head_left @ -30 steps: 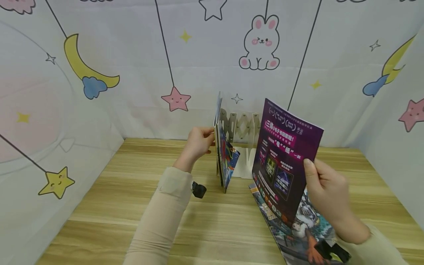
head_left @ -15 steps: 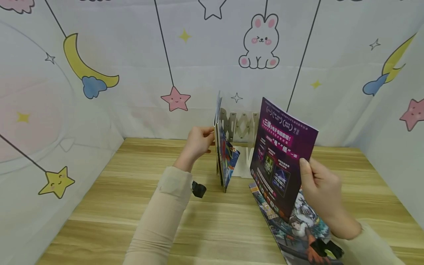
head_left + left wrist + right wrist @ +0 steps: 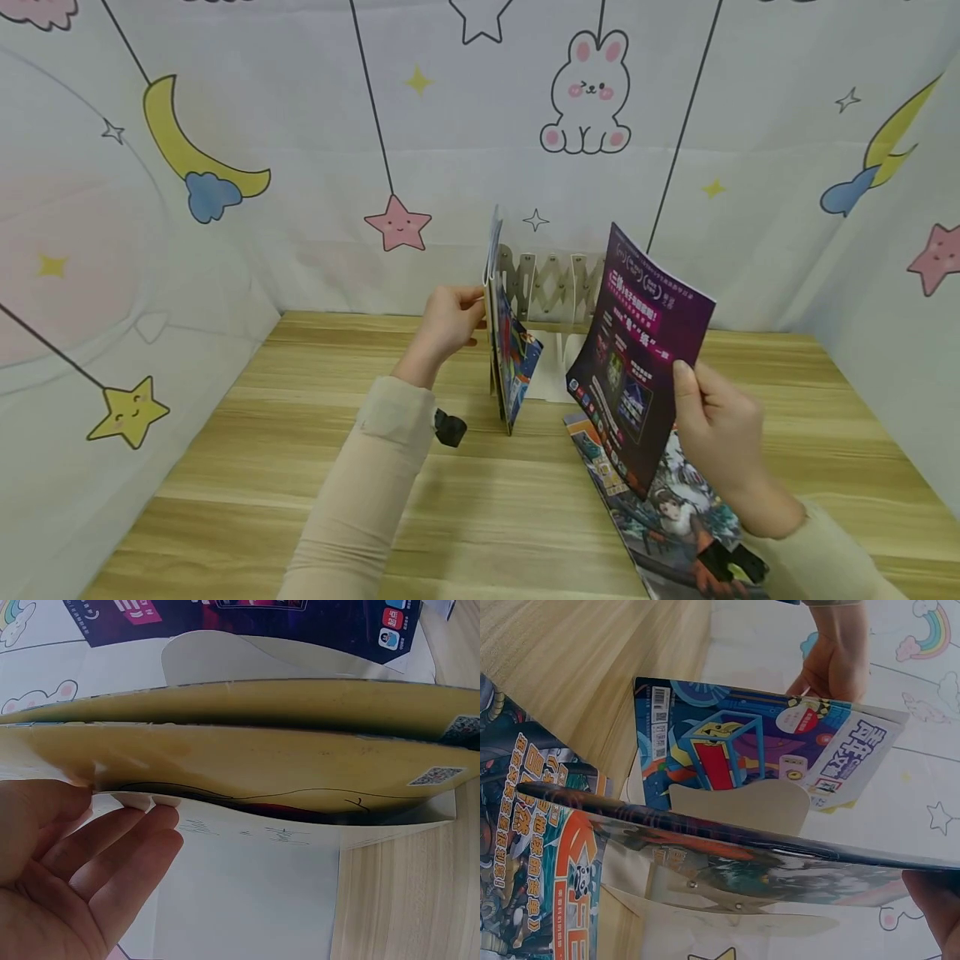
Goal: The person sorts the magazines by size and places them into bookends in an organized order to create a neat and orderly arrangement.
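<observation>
My right hand point(image 3: 720, 433) grips a dark purple magazine point(image 3: 637, 350) by its right edge, between thumb and fingers. The magazine is held tilted and slightly bent, with its lower end over another magazine point(image 3: 675, 525) lying on the table. In the right wrist view the held magazine point(image 3: 765, 844) appears nearly edge-on. With thumb and fingertips, my left hand point(image 3: 450, 321) pinches the edge of a white end panel point(image 3: 262, 855) beside upright magazines point(image 3: 510, 358). These stand at the left of an expandable metal bookend point(image 3: 553, 283). Their yellow back covers point(image 3: 262, 761) show in the left wrist view.
The wood-grain table point(image 3: 247, 467) meets a white cartoon-print cloth point(image 3: 315, 167) at the back and sides. White base plates point(image 3: 551, 367) of the bookend lie right of the upright magazines. A small black device point(image 3: 450, 429) is worn by the left wrist.
My right hand has shifted a little to the left, and the purple magazine has turned and bent more, uncovering more of the bookend. The left hand stays in place.
</observation>
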Demonstrator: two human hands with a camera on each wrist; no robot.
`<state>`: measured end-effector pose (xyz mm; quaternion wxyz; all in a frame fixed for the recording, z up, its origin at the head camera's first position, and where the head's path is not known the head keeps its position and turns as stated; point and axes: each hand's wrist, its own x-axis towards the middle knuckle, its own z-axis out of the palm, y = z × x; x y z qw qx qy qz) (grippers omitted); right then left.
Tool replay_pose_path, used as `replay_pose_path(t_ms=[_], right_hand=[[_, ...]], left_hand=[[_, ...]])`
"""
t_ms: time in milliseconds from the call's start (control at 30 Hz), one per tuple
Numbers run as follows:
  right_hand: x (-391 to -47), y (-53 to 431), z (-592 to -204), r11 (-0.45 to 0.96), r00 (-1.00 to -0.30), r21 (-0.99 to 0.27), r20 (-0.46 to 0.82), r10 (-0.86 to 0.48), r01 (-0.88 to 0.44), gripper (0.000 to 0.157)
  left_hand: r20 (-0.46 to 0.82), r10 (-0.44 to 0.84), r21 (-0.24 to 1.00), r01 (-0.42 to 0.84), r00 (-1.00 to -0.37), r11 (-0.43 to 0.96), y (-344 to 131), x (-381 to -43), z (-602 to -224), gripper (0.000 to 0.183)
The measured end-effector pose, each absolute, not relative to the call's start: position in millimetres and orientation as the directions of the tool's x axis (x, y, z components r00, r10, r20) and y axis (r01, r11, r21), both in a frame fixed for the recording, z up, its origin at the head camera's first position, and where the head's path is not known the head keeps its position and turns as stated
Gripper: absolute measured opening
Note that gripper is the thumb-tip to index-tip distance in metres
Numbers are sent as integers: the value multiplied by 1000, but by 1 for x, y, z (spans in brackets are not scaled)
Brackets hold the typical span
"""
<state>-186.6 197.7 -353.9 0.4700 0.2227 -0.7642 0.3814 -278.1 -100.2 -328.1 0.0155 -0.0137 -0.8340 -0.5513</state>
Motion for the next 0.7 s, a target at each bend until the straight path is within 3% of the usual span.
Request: replay_pose_path(t_ms=[700], right_hand=[[-196,193,-352,616,-422,-371,904,68,-695,17]], left_hand=[[49,4,920,47,-999,389,-101,-277,-328,35]])
